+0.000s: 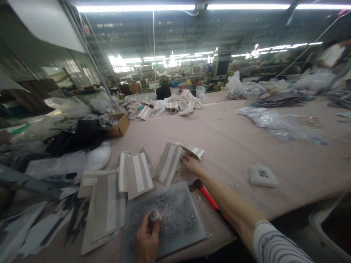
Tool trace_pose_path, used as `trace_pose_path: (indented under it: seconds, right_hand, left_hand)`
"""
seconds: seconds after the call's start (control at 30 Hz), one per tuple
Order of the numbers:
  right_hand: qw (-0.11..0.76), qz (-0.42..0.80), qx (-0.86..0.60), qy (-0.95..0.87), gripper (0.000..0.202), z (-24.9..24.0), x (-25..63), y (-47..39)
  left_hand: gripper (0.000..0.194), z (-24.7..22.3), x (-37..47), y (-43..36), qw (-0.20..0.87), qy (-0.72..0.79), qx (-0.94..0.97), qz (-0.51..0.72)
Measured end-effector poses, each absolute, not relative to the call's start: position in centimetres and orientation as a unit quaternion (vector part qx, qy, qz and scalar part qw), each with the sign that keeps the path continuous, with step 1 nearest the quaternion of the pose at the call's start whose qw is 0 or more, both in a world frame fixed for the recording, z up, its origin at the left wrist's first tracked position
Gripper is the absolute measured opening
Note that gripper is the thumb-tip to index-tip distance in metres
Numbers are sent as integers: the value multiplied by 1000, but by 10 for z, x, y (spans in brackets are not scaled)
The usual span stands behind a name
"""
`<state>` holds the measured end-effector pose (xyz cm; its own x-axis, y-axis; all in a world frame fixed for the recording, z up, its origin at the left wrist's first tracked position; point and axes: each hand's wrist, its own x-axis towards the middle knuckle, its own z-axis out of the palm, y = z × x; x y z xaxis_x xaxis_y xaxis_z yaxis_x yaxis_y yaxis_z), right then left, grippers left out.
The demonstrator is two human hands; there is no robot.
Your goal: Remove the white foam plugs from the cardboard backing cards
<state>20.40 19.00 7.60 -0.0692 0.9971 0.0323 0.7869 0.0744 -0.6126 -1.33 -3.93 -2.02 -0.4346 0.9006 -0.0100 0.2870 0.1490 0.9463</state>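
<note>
Your left hand (148, 239) fingers pinch a punch tool (155, 216), upright on the grey slab (175, 215). Right hand (192, 164) fingers pinch a taped card piece (193, 151) beyond the slab, long axis running L-R.

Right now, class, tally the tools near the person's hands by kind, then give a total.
Hammer with red handle: 1
Grey punching slab: 1
Metal punch, held in the left hand: 1
Total: 3
The right hand touches a taped card piece, not a tool.

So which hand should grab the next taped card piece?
Probably the right hand: it already touches a taped card piece. The left hand is busy gripping a punch tool on the grey pad.
</note>
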Motion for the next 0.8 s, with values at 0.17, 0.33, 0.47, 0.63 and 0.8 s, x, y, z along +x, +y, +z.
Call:
trace_pose_path:
  seconds: [0.17, 0.33, 0.47, 0.63, 0.8]
  right_hand:
    - [316, 229, -617, -683, 41, 94, 208, 190]
    - [409, 355, -552, -633, 48, 143, 233, 120]
    - [375, 564, -510, -530, 43, 150, 222, 44]
    - [316, 685, -514, -408, 41, 69, 175, -8]
    - [334, 668, -528, -405, 48, 22, 160, -16]
  left_hand:
    - [52, -22, -16, -38, 299, 677, 443, 506]
    - [44, -19, -12, -38, 306, 663, 434, 528]
    - [43, -19, -12, -37, 320, 643, 403, 566]
    - [40, -13, -15, -38, 295, 629, 345, 631]
    - [41, 11, -2, -22, 349, 565, 412, 624]
